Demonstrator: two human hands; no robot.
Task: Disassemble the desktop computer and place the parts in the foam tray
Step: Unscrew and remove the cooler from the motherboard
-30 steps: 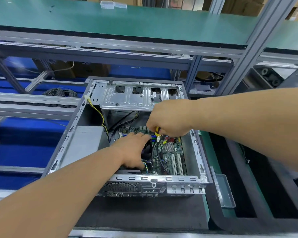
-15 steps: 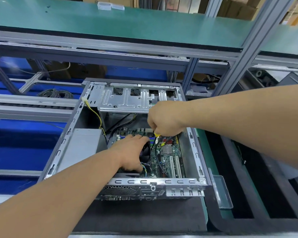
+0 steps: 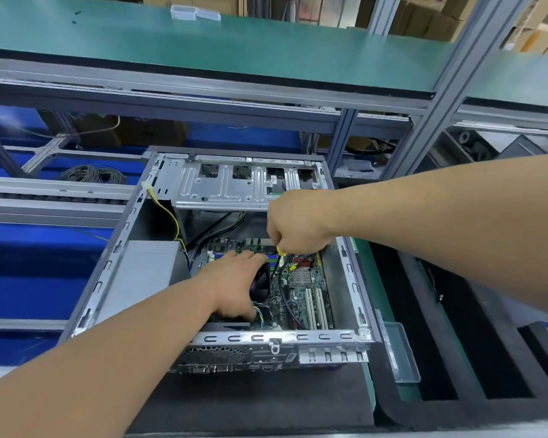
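the desktop computer case [image 3: 222, 311] lies open on a dark mat on the surface, its motherboard [image 3: 301, 292] facing up beneath both hands. the left hand [image 3: 238, 286] lies flat over the black cooler fan [image 3: 261, 287], fingers straight and pointing away, holding nothing. just beyond and right of it, the right hand [image 3: 298, 222] is curled into a fist around a tool with a yellow handle [image 3: 280, 250], whose tip points down at the board; what kind of tool it is cannot be made out. past the right hand sits the silver drive cage [image 3: 231, 188]. left of the left hand is the grey power supply [image 3: 143, 273], with a yellow cable [image 3: 168, 213] rising from it. right of the right forearm, black foam tray [image 3: 450, 343] compartments lie beside the case.
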